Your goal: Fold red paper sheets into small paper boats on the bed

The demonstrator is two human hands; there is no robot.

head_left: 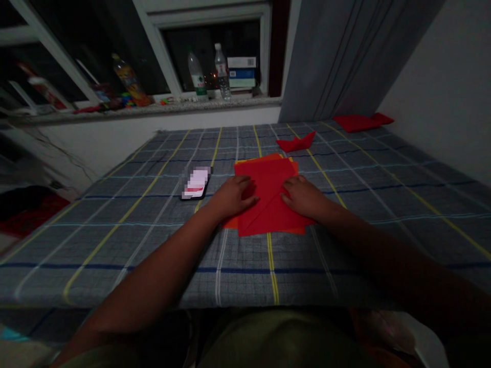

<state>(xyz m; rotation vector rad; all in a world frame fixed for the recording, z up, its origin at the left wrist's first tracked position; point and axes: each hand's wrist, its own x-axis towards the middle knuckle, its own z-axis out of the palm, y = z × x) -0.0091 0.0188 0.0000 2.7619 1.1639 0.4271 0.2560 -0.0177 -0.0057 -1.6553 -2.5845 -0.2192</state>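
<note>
A red sheet of paper with a diagonal crease lies on top of several orange and red sheets, whose corners stick out around it. My left hand rests on the left side of the red sheet, its fingers stretched out and the thumb apart. On the right side lies my right hand, fingers spread and pressed lightly on the paper. Just behind the stack stands a folded red paper boat. Nearest to my left hand on its outer side is a phone with a lit, blurred screen.
Under everything is a bed-like surface with a grey checked cloth. More red paper lies at the far right corner. Bottles and stacked boxes line the window sill. A grey curtain hangs at the right.
</note>
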